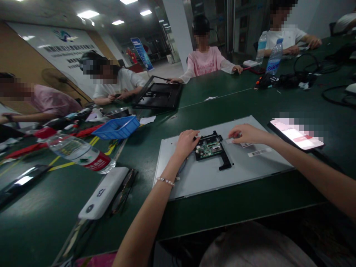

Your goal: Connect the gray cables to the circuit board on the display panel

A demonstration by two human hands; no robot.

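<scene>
A flat grey metal display panel [205, 181] lies on the table before me. On it sits a black plastic bracket [226, 162] that frames a green circuit board [210, 149]. My left hand [185, 144] is at the bracket's upper left corner, its fingers curled over the edge. Just right of the bracket, low over the panel, my right hand [244, 134] has its fingers pinched together. A small pale piece shows by those fingertips, too indistinct to name. Beside the right hand, a barcode label [259, 152] is stuck on the panel.
A lit phone [297, 134] lies to the right. On the left are a water bottle [83, 152], a white power bank [104, 193], glasses [122, 193] and a blue bin [116, 128]. Across the table, a co-worker's hand touches a black frame [160, 94]; other people sit around.
</scene>
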